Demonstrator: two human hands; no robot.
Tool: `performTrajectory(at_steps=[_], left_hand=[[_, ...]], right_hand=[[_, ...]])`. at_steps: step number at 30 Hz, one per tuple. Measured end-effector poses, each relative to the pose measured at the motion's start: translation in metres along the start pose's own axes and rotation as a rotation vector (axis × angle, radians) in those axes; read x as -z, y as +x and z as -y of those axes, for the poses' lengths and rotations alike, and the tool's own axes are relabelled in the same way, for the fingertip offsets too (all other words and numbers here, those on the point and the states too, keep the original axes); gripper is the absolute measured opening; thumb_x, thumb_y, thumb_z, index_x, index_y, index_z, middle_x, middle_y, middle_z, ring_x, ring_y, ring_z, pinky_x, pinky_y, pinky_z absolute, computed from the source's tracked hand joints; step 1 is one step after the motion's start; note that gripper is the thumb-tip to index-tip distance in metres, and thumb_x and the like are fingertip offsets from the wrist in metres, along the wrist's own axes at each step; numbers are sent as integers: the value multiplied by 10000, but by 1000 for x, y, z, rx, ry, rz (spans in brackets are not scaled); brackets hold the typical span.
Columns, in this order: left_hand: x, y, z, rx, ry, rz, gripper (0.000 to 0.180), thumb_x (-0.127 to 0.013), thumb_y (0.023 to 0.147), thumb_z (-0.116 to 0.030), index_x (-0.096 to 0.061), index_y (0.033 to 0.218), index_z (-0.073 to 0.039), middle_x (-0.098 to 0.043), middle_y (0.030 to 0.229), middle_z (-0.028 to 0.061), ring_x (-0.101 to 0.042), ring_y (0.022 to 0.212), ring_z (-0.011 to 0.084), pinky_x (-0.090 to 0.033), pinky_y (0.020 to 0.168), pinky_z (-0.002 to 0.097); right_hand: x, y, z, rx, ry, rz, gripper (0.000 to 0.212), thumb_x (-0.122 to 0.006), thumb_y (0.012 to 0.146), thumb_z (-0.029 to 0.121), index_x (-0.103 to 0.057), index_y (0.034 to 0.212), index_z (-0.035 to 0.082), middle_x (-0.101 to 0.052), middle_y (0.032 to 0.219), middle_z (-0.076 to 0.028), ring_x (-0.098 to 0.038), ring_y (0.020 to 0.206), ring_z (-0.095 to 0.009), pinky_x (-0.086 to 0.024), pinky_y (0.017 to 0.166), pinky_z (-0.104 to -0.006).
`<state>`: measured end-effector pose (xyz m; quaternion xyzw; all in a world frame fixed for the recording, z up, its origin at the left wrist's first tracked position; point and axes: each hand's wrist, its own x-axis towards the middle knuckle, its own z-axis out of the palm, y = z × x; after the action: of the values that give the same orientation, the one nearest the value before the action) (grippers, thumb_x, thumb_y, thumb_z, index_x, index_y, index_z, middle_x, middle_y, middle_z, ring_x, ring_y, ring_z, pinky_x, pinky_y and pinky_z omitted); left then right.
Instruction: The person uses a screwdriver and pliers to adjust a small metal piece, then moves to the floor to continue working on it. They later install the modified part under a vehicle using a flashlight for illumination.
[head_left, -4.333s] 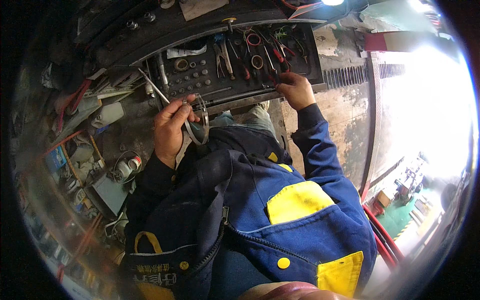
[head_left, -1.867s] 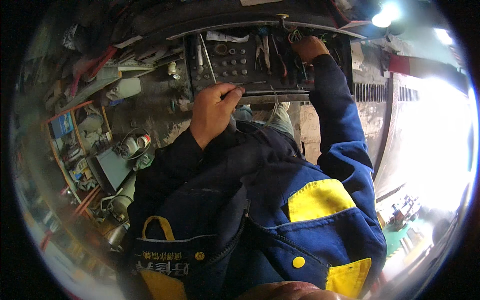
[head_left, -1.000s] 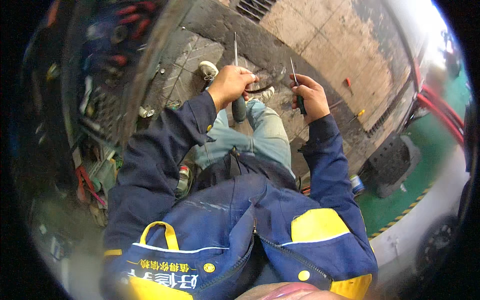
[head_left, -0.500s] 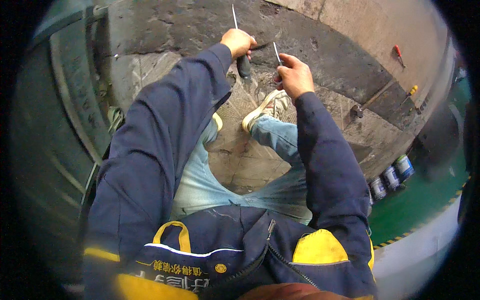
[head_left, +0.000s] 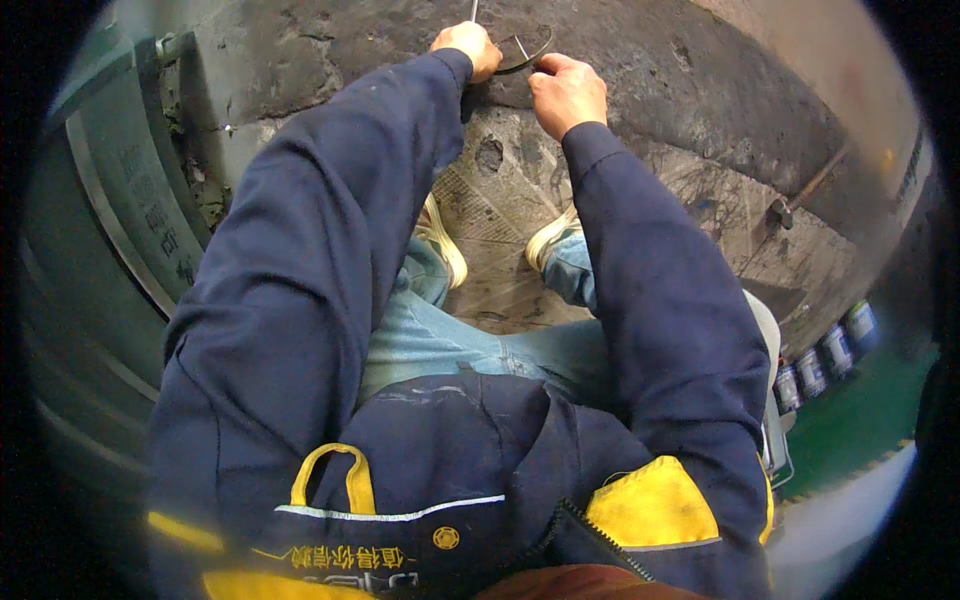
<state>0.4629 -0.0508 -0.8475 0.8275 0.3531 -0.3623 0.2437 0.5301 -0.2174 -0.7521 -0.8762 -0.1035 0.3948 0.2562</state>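
Drawn closer together since the frame half a second earlier, a worker's two bare hands meet around a thin curved band (head_left: 541, 52) held over stained flooring (head_left: 690, 120), beyond the right shoe (head_left: 553, 238) and slightly to its left. Farther left beyond that shoe, the left hand (head_left: 467, 50) is closed, its fingers curled about a tool whose narrow metal shaft (head_left: 474, 9) juts out past the knuckles; the handle is hidden. One end of the band runs to this hand's fingers. Almost straight beyond the shoe, the right hand (head_left: 570, 97) shows its back, fingers bent in on a slim tool (head_left: 520, 45), whose bright tip appears inside the band's curve; the rest of the grip is out of sight, and whether the fingertips touch the band cannot be told. Left of the shoe is its pale mate (head_left: 447, 245). On the floor well to the shoe's right lies a long rod (head_left: 820, 175) with a knobby head. Cans (head_left: 838, 352) stand in a row to the shoe's right and nearer the wearer, beside green flooring (head_left: 860, 420). Ribbed grey-green metalwork (head_left: 70, 270) rises well to the shoe's left.
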Motion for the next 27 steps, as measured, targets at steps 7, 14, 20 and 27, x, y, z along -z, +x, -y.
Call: performTrajectory(at_steps=[7, 14, 20, 27], left_hand=[[-16, 40, 18, -350, 255, 257, 298, -660, 997, -340, -812, 1034, -87, -795, 881, 124, -779, 913, 288, -598, 838, 422], [-25, 45, 27, -449, 241, 240, 323, -615, 1021, -333, -798, 971, -72, -790, 872, 97, -770, 890, 312, -595, 836, 440], [-6, 23, 2, -394, 287, 262, 352, -619, 1014, -364, -805, 936, -75, -791, 828, 88, -777, 858, 272, -594, 832, 421], [1, 3, -12, -375, 254, 190, 346, -645, 989, -381, -813, 920, -86, -788, 803, 88, -779, 843, 256, -592, 840, 400]], right_hand=[[6, 1, -9, 40, -47, 52, 340, -634, 873, 239, -819, 1136, 129, -777, 1148, -161, -730, 1119, -346, -550, 1035, -421], [4, 1, -15, 31, -64, 89, 334, -637, 884, 232, -818, 1153, 151, -777, 1152, -154, -734, 1114, -337, -555, 1029, -415], [8, 3, -14, -9, -49, 120, 325, -642, 885, 210, -819, 1151, 153, -777, 1149, -155, -735, 1114, -342, -558, 1026, -413], [10, 2, -13, -11, -51, 123, 305, -649, 879, 197, -828, 1120, 143, -777, 1145, -160, -737, 1111, -348, -563, 1018, -418]])
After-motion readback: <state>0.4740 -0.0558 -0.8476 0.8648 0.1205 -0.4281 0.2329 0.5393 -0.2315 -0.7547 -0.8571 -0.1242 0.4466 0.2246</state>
